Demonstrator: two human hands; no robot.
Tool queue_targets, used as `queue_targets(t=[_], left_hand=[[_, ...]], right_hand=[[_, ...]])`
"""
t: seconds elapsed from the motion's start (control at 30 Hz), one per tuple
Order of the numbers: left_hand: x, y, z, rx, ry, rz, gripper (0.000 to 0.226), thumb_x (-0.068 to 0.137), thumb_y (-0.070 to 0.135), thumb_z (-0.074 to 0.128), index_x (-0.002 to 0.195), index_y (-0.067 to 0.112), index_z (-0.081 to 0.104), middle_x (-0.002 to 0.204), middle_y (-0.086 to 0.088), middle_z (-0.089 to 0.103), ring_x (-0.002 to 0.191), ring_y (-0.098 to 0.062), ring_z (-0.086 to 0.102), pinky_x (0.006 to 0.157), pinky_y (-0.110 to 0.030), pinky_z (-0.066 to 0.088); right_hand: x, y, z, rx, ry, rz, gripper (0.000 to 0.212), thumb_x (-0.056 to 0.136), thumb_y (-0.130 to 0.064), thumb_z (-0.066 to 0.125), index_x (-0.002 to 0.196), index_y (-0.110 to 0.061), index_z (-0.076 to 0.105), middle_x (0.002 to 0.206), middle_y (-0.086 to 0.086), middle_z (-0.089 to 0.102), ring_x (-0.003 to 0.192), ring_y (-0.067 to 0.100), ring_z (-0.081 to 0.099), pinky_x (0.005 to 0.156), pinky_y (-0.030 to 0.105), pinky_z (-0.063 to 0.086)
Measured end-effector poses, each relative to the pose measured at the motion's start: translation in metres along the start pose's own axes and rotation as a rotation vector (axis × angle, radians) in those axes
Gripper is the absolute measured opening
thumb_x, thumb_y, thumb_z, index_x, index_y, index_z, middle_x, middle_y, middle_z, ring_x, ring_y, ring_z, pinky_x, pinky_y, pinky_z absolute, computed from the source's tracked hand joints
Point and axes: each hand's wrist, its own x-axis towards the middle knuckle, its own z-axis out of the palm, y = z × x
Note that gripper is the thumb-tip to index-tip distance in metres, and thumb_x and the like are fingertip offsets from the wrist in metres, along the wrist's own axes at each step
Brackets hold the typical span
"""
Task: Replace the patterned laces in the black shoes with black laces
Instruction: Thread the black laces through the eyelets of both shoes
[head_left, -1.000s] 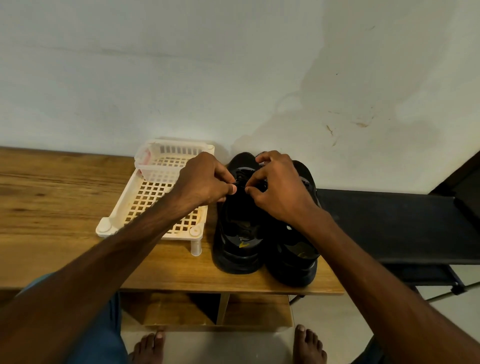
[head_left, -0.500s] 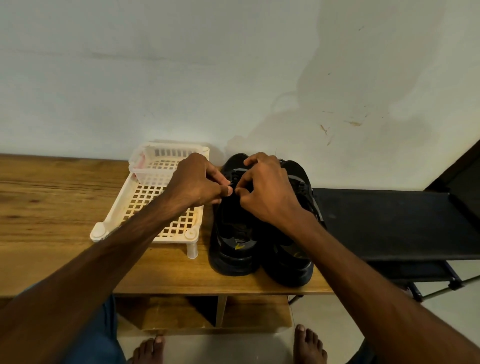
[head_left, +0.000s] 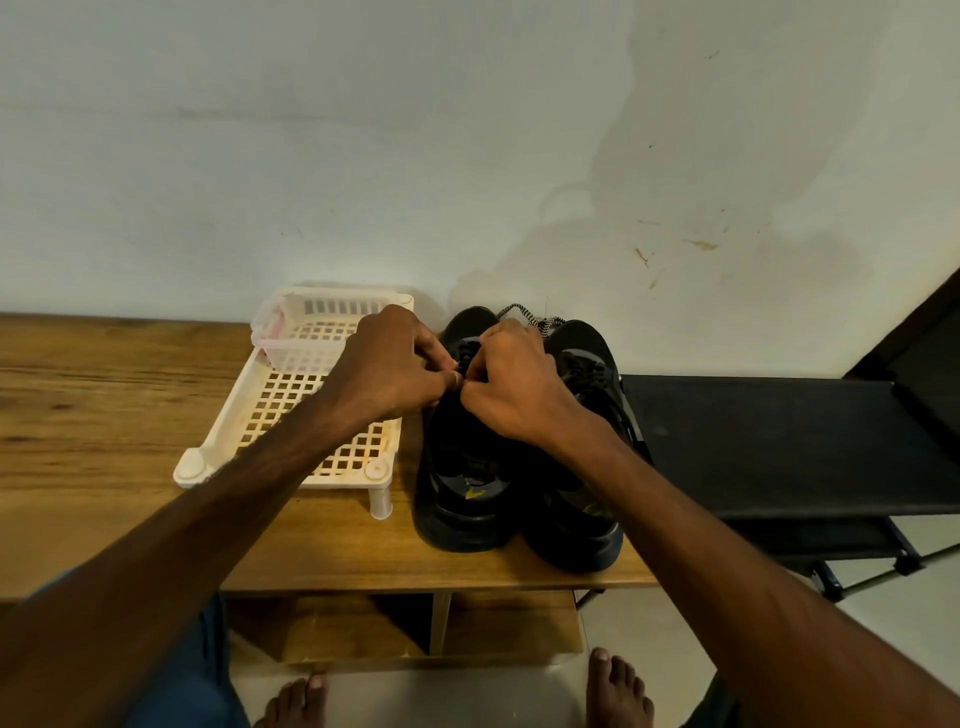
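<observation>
1. Nearest the camera, two bare feet (head_left: 618, 686) stand on a pale floor, and two bare forearms reach forward over a wooden table (head_left: 104, 415).
2. Two black shoes stand side by side on the table, heels toward the person: the left shoe (head_left: 462, 499) just beside a white rack (head_left: 270, 415), the right shoe (head_left: 582, 530) touching it on the other side.
3. Both hands meet over the left shoe's eyelets. The left hand (head_left: 389, 364) and right hand (head_left: 511, 384) have curled fingers, thumb tips touching, each pinching the black lace (head_left: 464, 358) between them.
4. The right shoe shows dark lacing across its tongue.
5. A patterned lace (head_left: 540, 323) lies loose behind the right hand, at the toes by the wall (head_left: 467, 156). It looks already out of the eyelets.
6. A small pink basket (head_left: 270, 338) sits at the rack's far end. A black bench (head_left: 779, 441) stands to the right of the table.
7. Change: half a second ago a small gap lay between the thumbs; now they press together, lower on the shoe. This reads as a crossing being pulled snug, so the lacing of the left shoe seems to be advancing.
8. Also different: more of the patterned lace shows past the right hand's knuckles than before. The shoes, rack and bench keep their places.
</observation>
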Motion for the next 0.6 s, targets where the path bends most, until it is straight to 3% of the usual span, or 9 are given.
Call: queue_targets(t=[0.1,0.23,0.4,0.5,0.6], left_hand=[[0.000,0.000,-0.001,0.012,-0.010,0.004,0.010,0.082,0.025,0.083,0.090,0.020,0.082,0.083,0.011,0.068,0.068,0.006,0.057,0.052,-0.004,0.037],[0.001,0.000,-0.002,-0.045,-0.033,-0.035,0.007,0.081,0.021,0.085,0.085,0.018,0.081,0.082,0.007,0.073,0.061,0.002,0.061,0.047,0.001,0.038],[0.000,-0.002,-0.004,-0.128,-0.054,-0.086,0.006,0.081,0.018,0.085,0.079,0.017,0.080,0.075,-0.001,0.076,0.060,-0.006,0.071,0.046,-0.004,0.042],[-0.001,-0.003,-0.006,-0.210,-0.093,-0.125,0.004,0.082,0.013,0.083,0.084,0.011,0.080,0.066,-0.001,0.074,0.053,-0.004,0.069,0.050,-0.008,0.047],[0.000,-0.005,-0.009,-0.324,-0.154,-0.184,0.005,0.088,0.008,0.076,0.092,0.005,0.078,0.077,-0.006,0.077,0.067,-0.013,0.075,0.059,-0.017,0.058]], right_hand=[[0.005,0.005,0.007,0.056,-0.035,0.015,0.020,0.088,-0.022,0.066,0.091,-0.007,0.078,0.129,0.017,0.054,0.134,0.032,0.040,0.101,0.058,0.046],[0.011,0.009,0.010,0.131,0.048,0.033,0.011,0.085,-0.023,0.073,0.078,-0.021,0.081,0.099,0.005,0.065,0.112,0.027,0.058,0.088,0.054,0.056],[0.006,0.009,0.001,0.228,0.175,0.076,0.007,0.081,-0.018,0.083,0.079,-0.025,0.082,0.088,-0.007,0.074,0.111,0.013,0.064,0.097,0.045,0.054],[0.002,0.006,0.002,0.260,0.197,0.096,0.008,0.080,-0.016,0.085,0.080,-0.024,0.082,0.099,-0.004,0.075,0.118,0.013,0.060,0.099,0.042,0.052],[0.002,0.005,0.009,0.223,0.230,0.111,0.007,0.079,-0.018,0.086,0.080,-0.024,0.082,0.125,0.004,0.066,0.131,0.016,0.048,0.098,0.042,0.052]])
